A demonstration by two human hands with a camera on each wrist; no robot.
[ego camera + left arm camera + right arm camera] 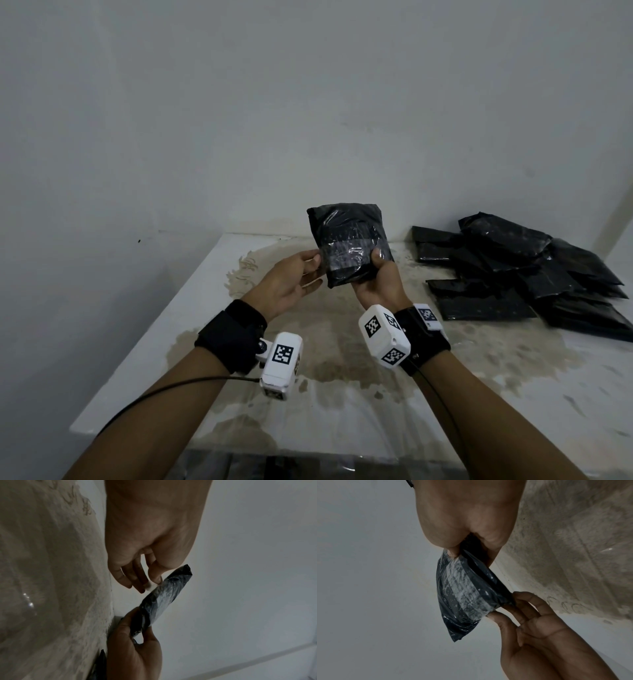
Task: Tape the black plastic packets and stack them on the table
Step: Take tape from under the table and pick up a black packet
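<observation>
Holding the black packet [349,245] up off the desk [191,294], out in front of the wall, the right hand [380,279] has it by one lower corner, thumb across the front and fingers curled behind it. Across the front runs a band of clear tape [462,588], glossy and wrinkled. The left hand [291,279] comes in from the other side, thumb tip and fingertips just pinching the packet's edge where the tape wraps round, the rest of the fingers loose and fanned.

Now, the risks. That right-hand grip sits low and at one corner, so most of the packet stands above it; slick plastic could twist or slide out if the left hand pushes hard while smoothing. The tape looks creased already, and I'd judge that pressing the end down over a wrinkle leaves a lifted flap that peels later. If the left fingers stick to a loose tape end, pulling away may drag it back off. Whether the end is fully stuck, I cannot tell.

Then the stacking. The pile of black packets [534,274] at the right of the desk is sprawling, packets overlapping at angles rather than squared up. Dropping this one onto a sloped, glossy top could send it sliding, or nudge others toward the desk's edge. The stained desk surface [342,359] may be tacky or damp, hard to say from here.
</observation>
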